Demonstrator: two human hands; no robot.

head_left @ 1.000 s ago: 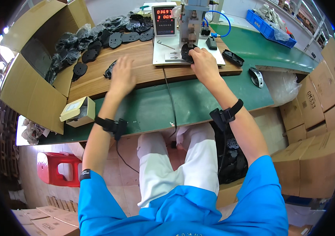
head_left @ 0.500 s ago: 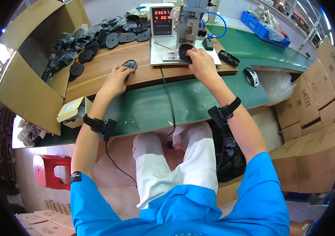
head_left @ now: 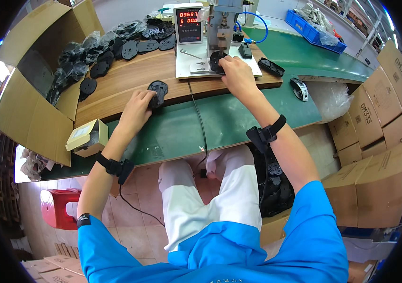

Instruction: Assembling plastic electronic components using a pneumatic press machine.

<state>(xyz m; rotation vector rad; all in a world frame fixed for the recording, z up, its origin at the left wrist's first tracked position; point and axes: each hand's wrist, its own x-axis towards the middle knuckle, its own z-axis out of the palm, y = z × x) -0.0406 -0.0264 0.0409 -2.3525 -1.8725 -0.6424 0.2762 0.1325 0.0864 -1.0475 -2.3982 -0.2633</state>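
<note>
My left hand (head_left: 137, 110) angled inward, pinching black oblong plastic plate (head_left: 160, 89); my right hand (head_left: 238, 73) stretched forward, grasping black rounded plastic part (head_left: 215, 61).

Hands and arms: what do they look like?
Left hand and right hand are ungloved. Each forearm wears a black strap with a boxy black module and thin cable. The short sleeves are bright blue; the left has a black tag near its hem.
</note>
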